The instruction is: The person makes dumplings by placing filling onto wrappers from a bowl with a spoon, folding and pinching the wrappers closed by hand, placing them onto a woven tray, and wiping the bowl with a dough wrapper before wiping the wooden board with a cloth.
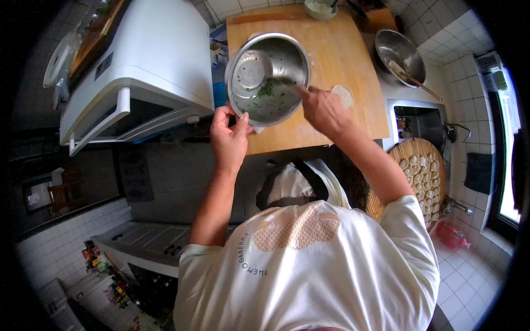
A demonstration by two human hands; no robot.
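Note:
A steel mixing bowl [254,102] is tilted toward me over the wooden board, with a small amount of chopped green filling [270,87] and scattered green bits inside. My left hand [231,129] grips its lower left rim, thumb on the near edge. At the right rim is my right hand [326,110], its fingers bent together and reaching just inside the bowl; whatever they hold, if anything, is blurred and too small to name. A round dough wrapper [342,96] lies on the board just beyond my right hand.
The wooden board [353,60] carries a small bowl of white stuff [321,9] at its far edge. To the right are a steel basin [400,55] with a wooden-handled utensil, a sink [418,127], and a woven tray [381,201] of dumplings. A white appliance [149,60] stands left.

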